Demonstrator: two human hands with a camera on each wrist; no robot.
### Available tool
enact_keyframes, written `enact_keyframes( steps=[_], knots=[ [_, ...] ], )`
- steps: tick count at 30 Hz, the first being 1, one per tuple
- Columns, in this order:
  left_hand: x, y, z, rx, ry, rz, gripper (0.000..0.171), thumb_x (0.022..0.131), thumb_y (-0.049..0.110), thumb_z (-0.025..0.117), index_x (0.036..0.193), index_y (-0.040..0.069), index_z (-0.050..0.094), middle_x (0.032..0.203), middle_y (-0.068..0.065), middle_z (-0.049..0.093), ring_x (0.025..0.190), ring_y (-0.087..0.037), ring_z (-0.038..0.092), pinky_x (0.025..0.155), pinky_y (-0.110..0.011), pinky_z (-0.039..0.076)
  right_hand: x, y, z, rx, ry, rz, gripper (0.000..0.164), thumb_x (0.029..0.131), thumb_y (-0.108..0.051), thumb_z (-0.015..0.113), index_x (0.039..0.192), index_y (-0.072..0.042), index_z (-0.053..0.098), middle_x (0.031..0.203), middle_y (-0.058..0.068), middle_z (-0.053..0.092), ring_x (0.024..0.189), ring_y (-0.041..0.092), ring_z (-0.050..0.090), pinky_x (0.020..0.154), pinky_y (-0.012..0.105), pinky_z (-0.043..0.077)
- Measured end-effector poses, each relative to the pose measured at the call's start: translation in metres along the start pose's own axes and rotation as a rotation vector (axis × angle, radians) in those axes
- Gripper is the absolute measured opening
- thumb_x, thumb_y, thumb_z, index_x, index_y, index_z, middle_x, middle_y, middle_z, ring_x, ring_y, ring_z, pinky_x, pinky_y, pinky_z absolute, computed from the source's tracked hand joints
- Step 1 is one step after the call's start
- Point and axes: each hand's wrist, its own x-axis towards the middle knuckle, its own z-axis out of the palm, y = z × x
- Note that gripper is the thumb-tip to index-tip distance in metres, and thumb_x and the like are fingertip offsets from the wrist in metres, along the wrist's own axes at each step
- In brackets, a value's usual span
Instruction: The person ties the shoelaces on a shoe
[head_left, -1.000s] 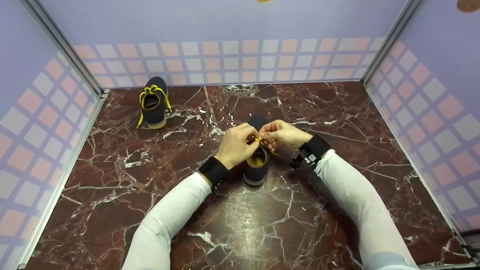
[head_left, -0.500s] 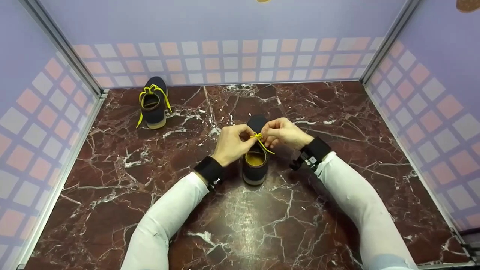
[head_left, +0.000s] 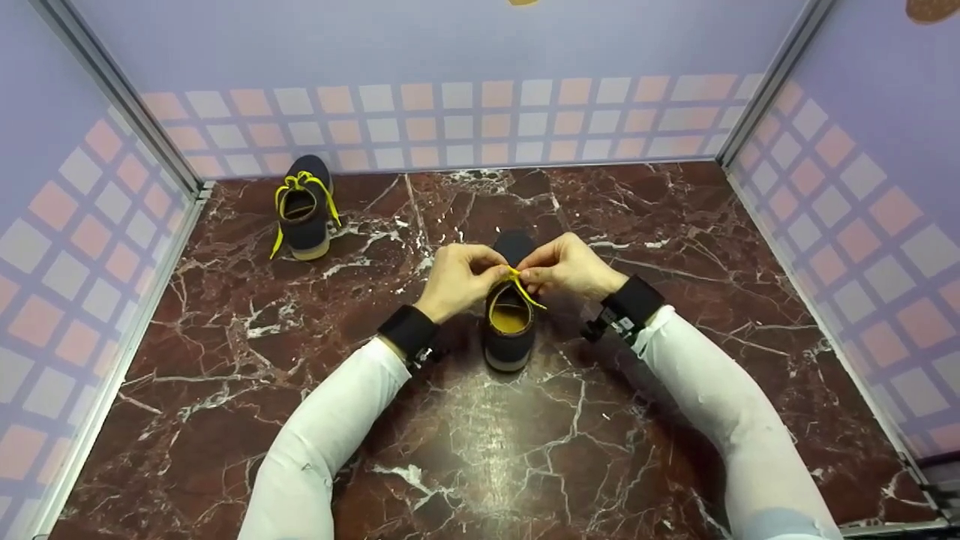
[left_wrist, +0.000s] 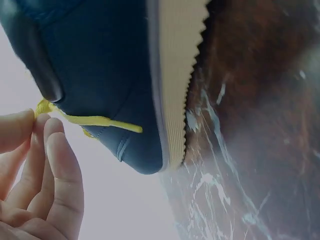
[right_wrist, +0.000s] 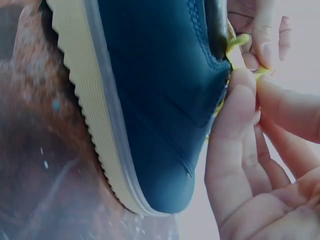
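A dark navy shoe [head_left: 508, 351] with a yellow lining sits mid-table, toe pointing away from me. At its throat, my left hand [head_left: 454, 281] pinches the yellow shoelace [head_left: 529, 294] from the left side. My right hand [head_left: 574, 270] pinches the lace from the right, fingertips close to the left ones. One lace end hangs toward the shoe's right side; in the left wrist view this lace end [left_wrist: 95, 120] lies against the dark upper [left_wrist: 110, 60]. The right wrist view has my right thumb and fingers [right_wrist: 235, 112] at the lace. Fingertips hide most of the knot.
A matching shoe [head_left: 309, 238] with its yellow lace [head_left: 331, 204] stands at the back left, near the wall. Purple walls with pink and white squares [head_left: 457, 124] enclose the dark red marbled tabletop [head_left: 487, 450] at the back and both sides.
My left hand has shifted slightly left, and my right hand slightly forward. The yellow lace at the knot came into view between the hands, and the fingertips have drawn close around it again.
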Motion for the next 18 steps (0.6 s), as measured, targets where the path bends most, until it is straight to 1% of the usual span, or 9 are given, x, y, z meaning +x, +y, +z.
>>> enact_keyframes(
  steps=[4, 9, 12, 15, 18],
  knots=[
    [0.001, -0.001, 0.000, -0.044, -0.028, -0.047, 0.009, 0.098, 0.012, 0.081, 0.100, 0.005, 0.086, 0.094, -0.010, 0.087, 0.079, -0.017, 0.077, 0.074, -0.022, 0.055, -0.002, -0.003, -0.002, -0.019, 0.015, 0.020, 0.022, 0.103, 0.000, 0.076, 0.120, 0.013, 0.080, 0.078, -0.007, 0.081, 0.067, 0.006, 0.075, 0.060, 0.017, 0.061],
    [0.001, -0.004, -0.002, -0.072, -0.051, -0.114, 0.009, 0.099, 0.012, 0.078, 0.101, 0.005, 0.083, 0.091, -0.012, 0.084, 0.076, -0.008, 0.068, 0.074, -0.021, 0.051, -0.001, -0.001, -0.002, 0.019, 0.022, 0.063, 0.024, 0.103, 0.000, 0.076, 0.121, 0.015, 0.079, 0.078, -0.005, 0.081, 0.067, 0.007, 0.074, 0.061, 0.019, 0.062],
    [0.000, -0.006, -0.003, -0.103, -0.056, -0.154, 0.009, 0.100, 0.010, 0.077, 0.100, 0.003, 0.083, 0.089, -0.012, 0.082, 0.073, -0.005, 0.064, 0.071, -0.020, 0.050, -0.001, 0.002, -0.003, 0.036, 0.029, 0.074, 0.024, 0.103, 0.000, 0.076, 0.122, 0.015, 0.078, 0.078, -0.005, 0.081, 0.067, 0.007, 0.075, 0.063, 0.021, 0.063],
    [-0.001, -0.008, -0.003, -0.124, -0.054, -0.186, 0.008, 0.099, 0.008, 0.077, 0.098, 0.002, 0.083, 0.086, -0.009, 0.080, 0.071, -0.004, 0.062, 0.068, -0.019, 0.048, -0.002, 0.006, -0.004, 0.051, 0.037, 0.072, 0.023, 0.102, 0.002, 0.077, 0.120, 0.016, 0.078, 0.077, -0.004, 0.081, 0.066, 0.008, 0.074, 0.064, 0.022, 0.064],
    [-0.002, -0.011, -0.001, -0.122, -0.049, -0.216, 0.009, 0.098, 0.008, 0.077, 0.096, 0.001, 0.083, 0.080, -0.002, 0.077, 0.070, -0.003, 0.059, 0.067, -0.018, 0.045, -0.004, 0.010, -0.004, 0.063, 0.036, 0.063, 0.023, 0.102, 0.003, 0.076, 0.119, 0.019, 0.077, 0.076, -0.004, 0.079, 0.066, 0.008, 0.073, 0.063, 0.021, 0.062]
  ],
)
